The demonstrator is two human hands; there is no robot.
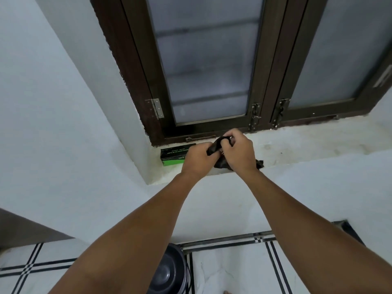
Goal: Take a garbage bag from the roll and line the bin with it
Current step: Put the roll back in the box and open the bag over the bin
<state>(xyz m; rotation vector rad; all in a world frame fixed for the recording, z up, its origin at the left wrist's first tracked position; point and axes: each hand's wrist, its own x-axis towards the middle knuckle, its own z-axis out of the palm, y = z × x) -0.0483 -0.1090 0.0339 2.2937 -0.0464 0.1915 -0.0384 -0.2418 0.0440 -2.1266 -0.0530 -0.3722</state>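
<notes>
Both my hands are raised over the white window sill (297,145). My left hand (197,159) and my right hand (239,151) pinch a crumpled black garbage bag (216,146) between them, and more black plastic (259,163) shows on the sill by my right wrist. A black and green garbage bag box (172,155) lies on the sill just left of my left hand, partly hidden by it. The dark round bin (169,270) stands on the floor below, between my forearms, partly hidden by my left arm.
A brown-framed window (203,66) with frosted glass stands behind the sill. White walls run left and below. The floor has white tiles with black stripes (275,268). A brown surface (25,230) sits at the left edge.
</notes>
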